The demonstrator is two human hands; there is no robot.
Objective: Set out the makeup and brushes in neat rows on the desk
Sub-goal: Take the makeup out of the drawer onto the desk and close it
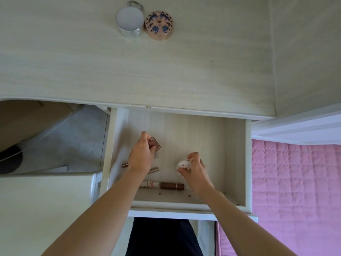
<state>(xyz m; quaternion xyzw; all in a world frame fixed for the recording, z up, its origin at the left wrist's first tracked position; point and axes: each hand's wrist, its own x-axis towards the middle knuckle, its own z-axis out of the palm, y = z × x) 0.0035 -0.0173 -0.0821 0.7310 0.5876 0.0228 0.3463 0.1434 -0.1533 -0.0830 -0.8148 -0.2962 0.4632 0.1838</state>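
We see both hands down in the open drawer [238, 145] under the desk [129, 67]. The left hand [141, 154] has its fingers curled round a small brown case [156, 145], held above the drawer floor near the left side. The right hand [196, 169] grips a small white pot [183, 165] with a red mark on it, nearer the middle of the drawer. On the drawer floor lie several tubes: a dark lipstick [172, 186] near the front wall, a pale patterned tube [150, 183] just left of it, and three more partly hidden under the left hand and wrist, one [125, 165] showing to its left and two [154, 169] to its right. On the desk top, well away from the drawer, a round silver tin [129, 22] with a white lid stands touching a round pink compact [159, 24] with a blue pattern. A pink quilt [295, 182] lies to the right.
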